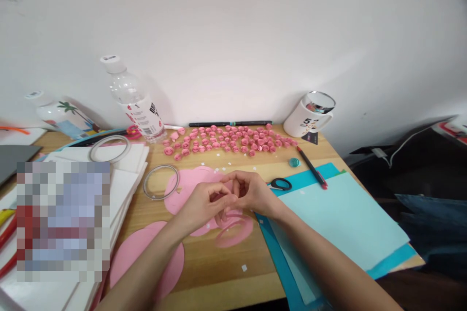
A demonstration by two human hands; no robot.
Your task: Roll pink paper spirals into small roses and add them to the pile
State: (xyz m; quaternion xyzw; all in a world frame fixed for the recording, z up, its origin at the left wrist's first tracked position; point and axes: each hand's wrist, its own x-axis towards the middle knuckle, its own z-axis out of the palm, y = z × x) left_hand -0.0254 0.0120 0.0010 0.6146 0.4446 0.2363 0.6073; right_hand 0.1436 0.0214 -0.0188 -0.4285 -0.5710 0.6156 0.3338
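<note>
My left hand and my right hand meet above the middle of the wooden table, fingertips pinched together. Between them is a curling pink paper strip, whose loose spiral hangs below the fingers. The part inside the fingertips is mostly hidden. Under and behind the hands lie pink paper pieces with round outlines. Pink paper circles lie closer to me, partly beneath my left forearm. Beyond the hands, several small rolled pink paper coils spread in a wide band near the wall.
Black-handled scissors lie partly hidden beside light blue paper sheets at right. A red-tipped pen, teal coil and white mug are behind. On the left stand a bottle, a clear ring and stacked white paper.
</note>
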